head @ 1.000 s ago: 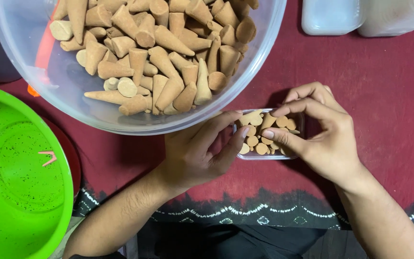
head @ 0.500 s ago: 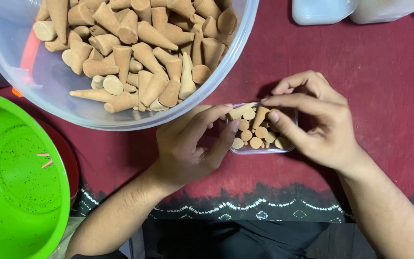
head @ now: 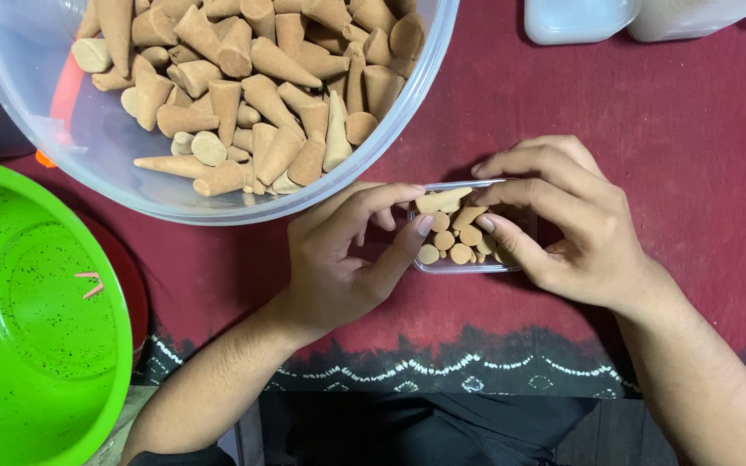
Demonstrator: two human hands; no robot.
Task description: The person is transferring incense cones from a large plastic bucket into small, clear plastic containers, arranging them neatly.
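Observation:
A small clear plastic box [head: 466,266] lies on the dark red cloth [head: 675,121], packed with tan cones [head: 455,242] standing base-up. My left hand [head: 338,259] grips the box's left end, thumb and forefinger touching the cones. My right hand [head: 563,224] cups the box's right end, its fingers over the cones near the far edge, where one cone [head: 442,200] lies on its side. Just behind, a large clear plastic tub [head: 373,164] holds a heap of loose tan cones [head: 261,95].
A bright green bowl [head: 28,311] with black specks and a few small pink bits sits at the near left, over a red rim. Two white containers [head: 580,17] stand at the far right. The cloth's patterned border [head: 442,367] runs along the near edge.
The view has shifted slightly, so tub and box sit a little further left and up. Both hands stay on the small box, fingers shifting over the cones.

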